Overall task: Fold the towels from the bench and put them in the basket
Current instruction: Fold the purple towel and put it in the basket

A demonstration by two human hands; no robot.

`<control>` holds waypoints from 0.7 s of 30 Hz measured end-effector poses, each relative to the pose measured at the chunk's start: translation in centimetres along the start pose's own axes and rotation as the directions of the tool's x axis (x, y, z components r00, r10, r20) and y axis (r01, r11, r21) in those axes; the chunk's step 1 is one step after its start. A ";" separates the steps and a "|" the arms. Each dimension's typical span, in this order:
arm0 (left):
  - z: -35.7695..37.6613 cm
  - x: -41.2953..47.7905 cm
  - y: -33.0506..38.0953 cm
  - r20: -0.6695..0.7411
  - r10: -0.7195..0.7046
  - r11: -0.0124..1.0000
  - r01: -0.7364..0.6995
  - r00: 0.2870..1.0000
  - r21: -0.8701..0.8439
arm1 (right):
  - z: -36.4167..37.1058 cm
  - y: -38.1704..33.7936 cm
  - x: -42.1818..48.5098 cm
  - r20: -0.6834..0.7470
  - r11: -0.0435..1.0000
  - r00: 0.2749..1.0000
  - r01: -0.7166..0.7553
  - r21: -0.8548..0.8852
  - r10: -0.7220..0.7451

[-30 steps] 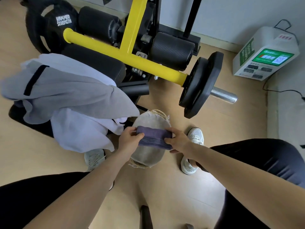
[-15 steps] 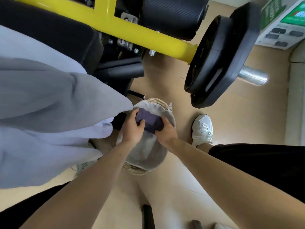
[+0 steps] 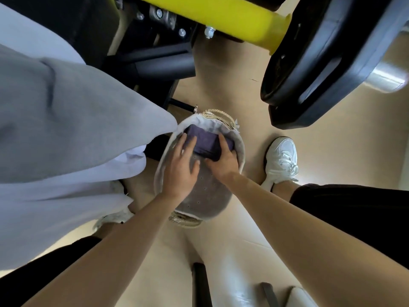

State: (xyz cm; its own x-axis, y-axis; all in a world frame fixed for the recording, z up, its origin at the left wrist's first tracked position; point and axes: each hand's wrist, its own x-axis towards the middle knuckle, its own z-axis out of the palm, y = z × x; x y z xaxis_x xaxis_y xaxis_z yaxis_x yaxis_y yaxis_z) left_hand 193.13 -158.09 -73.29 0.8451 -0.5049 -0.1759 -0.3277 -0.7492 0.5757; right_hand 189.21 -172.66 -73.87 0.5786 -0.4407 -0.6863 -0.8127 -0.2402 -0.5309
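A folded purple towel (image 3: 204,141) lies in the far end of the cloth-lined woven basket (image 3: 241,151) on the floor between my feet. My left hand (image 3: 180,168) rests on the towel's left side with its fingers stretched out flat. Gripping the towel's right end is my right hand (image 3: 223,160), thumb at the near edge and fingers curled over the top. A grey towel (image 3: 77,120) and a white towel (image 3: 44,207) hang off the black bench (image 3: 66,27) at the left, close to the basket's rim.
A yellow machine bar (image 3: 239,16) and a black weight plate (image 3: 321,63) hang above the floor just beyond the basket. My white shoes (image 3: 281,160) stand on either side of it. Dark bars (image 3: 201,284) lie on the floor near me.
Both hands lowered the purple towel from above the basket down into its far end. My left hand's fingers loosened and flattened on it. The camera moved closer and lower.
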 end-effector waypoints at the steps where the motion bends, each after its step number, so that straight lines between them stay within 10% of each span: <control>1: 0.3 -0.2 -0.1 0.015 0.049 0.998 -0.050 0.999 0.037 | -0.1 -0.1 -0.2 0.006 1.000 1.000 0.001 0.010 -0.001; 11: 2.5 1.2 -0.6 0.247 -0.043 0.966 -0.023 0.968 0.258 | -5.7 0.2 -1.7 -0.183 0.800 0.868 0.318 -0.508 -0.461; 16: 3.5 0.8 -0.4 0.227 -0.074 0.950 -0.001 0.971 0.312 | -8.3 1.2 -0.1 0.173 0.854 0.939 0.342 -0.392 -0.297; 21: 4.6 1.1 -0.1 0.254 -0.069 0.938 -0.024 0.965 0.345 | -7.7 1.6 -0.5 0.188 0.826 0.904 0.426 -0.369 -0.383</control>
State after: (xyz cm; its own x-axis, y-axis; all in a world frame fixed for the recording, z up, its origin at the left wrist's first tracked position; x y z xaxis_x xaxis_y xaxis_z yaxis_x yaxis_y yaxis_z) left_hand 192.19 -160.56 -77.18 0.7305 -0.5443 -0.4123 -0.4732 -0.8389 0.2689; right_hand 187.10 -179.52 -70.57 0.8474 -0.1440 -0.5110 -0.4499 -0.7057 -0.5474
